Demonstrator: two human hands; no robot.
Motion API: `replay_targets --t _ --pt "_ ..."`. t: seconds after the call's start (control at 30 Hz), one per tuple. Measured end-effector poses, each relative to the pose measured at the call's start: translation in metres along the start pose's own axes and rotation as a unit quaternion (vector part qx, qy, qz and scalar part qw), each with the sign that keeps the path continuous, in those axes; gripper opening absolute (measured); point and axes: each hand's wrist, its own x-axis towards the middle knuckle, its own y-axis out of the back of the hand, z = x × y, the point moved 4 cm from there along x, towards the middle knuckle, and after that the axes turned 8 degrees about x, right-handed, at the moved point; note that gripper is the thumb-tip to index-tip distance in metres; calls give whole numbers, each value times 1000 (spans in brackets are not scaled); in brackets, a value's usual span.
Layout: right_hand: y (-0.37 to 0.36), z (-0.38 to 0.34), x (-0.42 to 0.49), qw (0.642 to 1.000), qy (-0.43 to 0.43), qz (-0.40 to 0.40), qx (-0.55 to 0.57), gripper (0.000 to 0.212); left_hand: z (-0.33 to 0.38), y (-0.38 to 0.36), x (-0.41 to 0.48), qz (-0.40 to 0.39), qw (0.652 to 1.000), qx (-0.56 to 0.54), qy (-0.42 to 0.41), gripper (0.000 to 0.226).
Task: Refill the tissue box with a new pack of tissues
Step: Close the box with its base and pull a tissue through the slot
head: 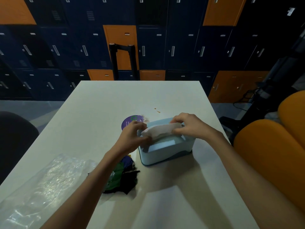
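Observation:
A pale blue tissue box (165, 152) stands on the white table (102, 113), right of centre. A white stack of tissues (160, 130) lies across its open top. My left hand (133, 134) pinches the stack's left end at the box's left edge. My right hand (189, 125) grips the right end, fingers curled over it. The stack sags a little in the middle. The inside of the box is hidden by the tissues and my hands.
A crumpled clear plastic wrapper (44, 184) lies at the near left. Dark green and blue torn packaging (123, 177) sits by my left forearm. A purple round disc (130, 121) lies behind my left hand. Orange chairs (270, 154) stand right; lockers fill the background.

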Motion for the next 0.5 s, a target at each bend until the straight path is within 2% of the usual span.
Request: replay_targets --t 0.1,0.27,0.33,0.4,0.5 --pt "-7 8 3 998 -21 33 -47 27 -1 -3 3 39 999 -11 5 22" --pt "-14 14 2 989 -24 131 -72 34 -2 -5 15 84 996 -11 5 30" --pt "-13 15 1 986 -30 145 -77 35 -1 -4 25 76 997 -14 -3 24" --pt "-8 16 2 988 -36 140 -48 28 -3 2 36 52 998 -39 -1 19" --pt "3 18 1 991 -52 121 26 45 -3 11 50 4 998 -61 9 23"
